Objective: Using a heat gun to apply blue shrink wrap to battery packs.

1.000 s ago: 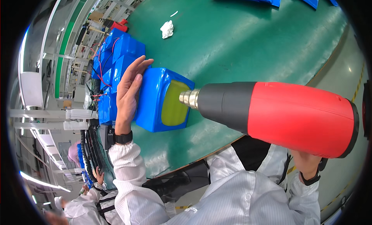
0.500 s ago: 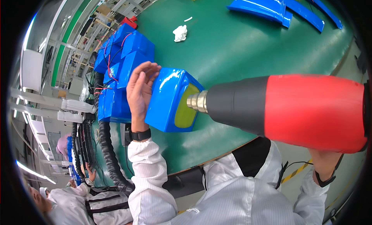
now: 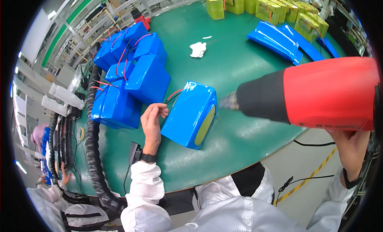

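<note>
While the right hand [image 3: 353, 152] gripped a red-and-black hot-air gun [image 3: 331, 94] from below, its nozzle [image 3: 230, 101] pointed at the blue-wrapped battery pack [image 3: 185, 118], just beside its right side and apart from it. The pack lay tilted askew on the green tabletop [image 3: 239, 162], a yellow-green patch [image 3: 204, 130] showing through the wrap's opening. Right fingers were largely hidden; whether one pressed a trigger could not be told. Left of the pack, the left hand [image 3: 151, 124] hung near the wires [image 3: 174, 95], fingers loosely curled and part-open, with nothing seen in their hold — contact with the pack was unclear.

Shrinking the wrap around that opening seemed the step in hand. The next move probably called for even heat along the film's edge, then turning the pack — left fingers clear of the hot air.
</note>
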Action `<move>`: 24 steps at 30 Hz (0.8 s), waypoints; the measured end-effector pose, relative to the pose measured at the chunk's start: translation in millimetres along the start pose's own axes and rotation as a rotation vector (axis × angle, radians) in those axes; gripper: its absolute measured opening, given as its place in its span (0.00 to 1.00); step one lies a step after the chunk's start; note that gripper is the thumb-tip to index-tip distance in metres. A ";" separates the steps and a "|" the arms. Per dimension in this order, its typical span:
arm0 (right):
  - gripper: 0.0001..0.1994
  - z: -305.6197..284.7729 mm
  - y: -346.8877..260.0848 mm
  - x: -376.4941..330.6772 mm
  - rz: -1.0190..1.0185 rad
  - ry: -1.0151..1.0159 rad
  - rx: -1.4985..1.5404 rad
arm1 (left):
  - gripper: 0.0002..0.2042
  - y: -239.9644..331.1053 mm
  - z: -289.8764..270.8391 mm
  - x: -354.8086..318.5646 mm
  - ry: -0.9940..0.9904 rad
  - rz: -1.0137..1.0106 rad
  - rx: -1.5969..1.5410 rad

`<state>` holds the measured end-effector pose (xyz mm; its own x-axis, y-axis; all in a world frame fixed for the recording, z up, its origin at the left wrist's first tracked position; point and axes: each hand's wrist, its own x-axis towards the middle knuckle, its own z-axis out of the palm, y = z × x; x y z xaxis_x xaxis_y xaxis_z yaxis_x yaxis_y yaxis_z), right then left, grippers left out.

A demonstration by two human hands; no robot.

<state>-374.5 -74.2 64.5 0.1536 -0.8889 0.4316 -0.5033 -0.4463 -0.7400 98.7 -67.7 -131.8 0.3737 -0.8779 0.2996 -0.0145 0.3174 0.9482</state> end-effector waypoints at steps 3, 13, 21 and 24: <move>0.24 -4.1 -8.8 13.0 -0.017 0.011 -0.089 | 0.16 1.4 4.1 0.2 0.024 -0.017 -0.008; 0.24 -1.2 -47.5 42.7 -0.243 0.002 -0.327 | 0.17 6.0 1.8 -1.7 0.029 -0.024 0.029; 0.25 6.4 -62.6 58.1 -0.246 -0.059 -0.381 | 0.17 3.8 -1.5 -3.5 0.043 -0.017 0.013; 0.25 3.3 -62.5 62.1 -0.222 -0.066 -0.434 | 0.17 4.7 -1.3 -4.0 0.043 -0.015 0.009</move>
<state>-330.7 -101.8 135.8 0.3440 -0.7880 0.5106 -0.7579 -0.5540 -0.3444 98.4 -62.2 -128.7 0.4132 -0.8664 0.2803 -0.0167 0.3006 0.9536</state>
